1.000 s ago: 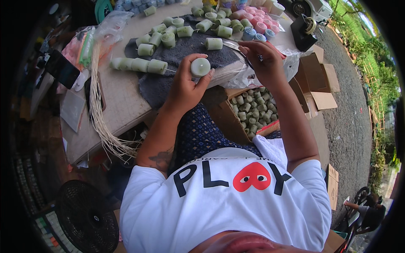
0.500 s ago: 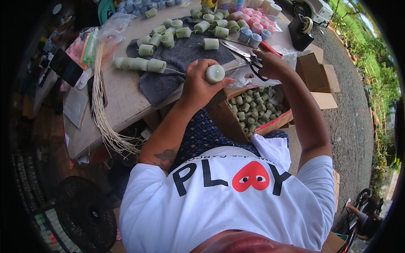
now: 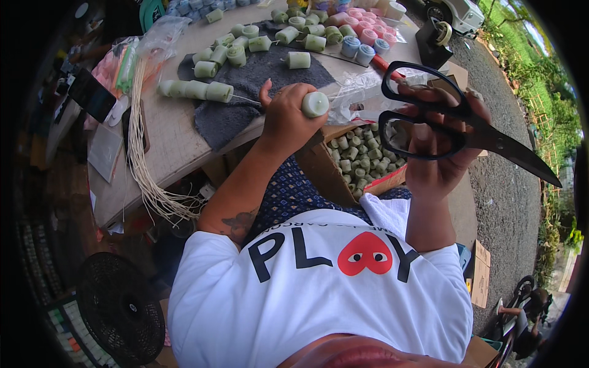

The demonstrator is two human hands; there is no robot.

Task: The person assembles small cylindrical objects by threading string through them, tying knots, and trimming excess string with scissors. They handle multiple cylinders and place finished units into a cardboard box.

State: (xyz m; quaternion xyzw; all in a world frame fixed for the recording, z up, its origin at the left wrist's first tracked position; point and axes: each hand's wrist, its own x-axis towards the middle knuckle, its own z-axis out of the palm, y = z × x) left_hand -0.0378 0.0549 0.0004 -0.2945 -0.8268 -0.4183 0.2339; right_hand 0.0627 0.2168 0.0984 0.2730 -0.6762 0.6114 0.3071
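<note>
Lt. tbl. (image 3: 169,162) holds gry. cloth (image 3: 218,119), wht. strands (image 3: 140,138) & grn. candle row (image 3: 191,90).

Pale table (image 3: 175,153), grey road (image 3: 506,221), sunlit green plants (image 3: 524,52)

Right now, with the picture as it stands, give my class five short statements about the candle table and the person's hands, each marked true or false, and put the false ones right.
1. The left hand holds a pale green candle. True.
2. The right hand is empty. False: the right hand holds dark-handled scissors.
3. The open cardboard box contains many small green candles. True.
4. The pink candles are left of the bundle of white cords. False: the pink candles are to its right.
5. A black fan shows at the lower left of the picture. True.
</note>
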